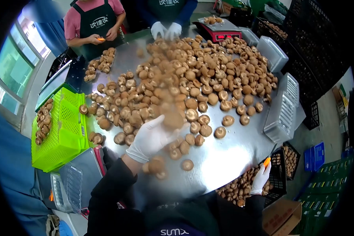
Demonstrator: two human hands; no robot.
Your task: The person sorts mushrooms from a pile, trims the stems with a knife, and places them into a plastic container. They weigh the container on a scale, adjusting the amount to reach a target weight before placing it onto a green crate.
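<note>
My left hand (151,137), in a white glove, reaches over the near side of the metal table with its fingers around a brown shiitake mushroom (172,119), which looks blurred. Loose shiitakes (157,164) lie beside and below that wrist. Off the table's right edge, my gloved right hand (259,179) grips a knife (267,161) by its orange handle, the blade pointing up. Under this hand stands a black crate (278,173) with many shiitakes in it. A large heap of shiitakes (208,70) covers the table's middle and far side.
Clear plastic trays (281,114) are stacked along the right edge. A red scale (220,31) stands at the back, lime-green baskets (63,133) at the left. Two people stand across the table, one with white gloves (165,30). A cardboard box (281,216) sits lower right.
</note>
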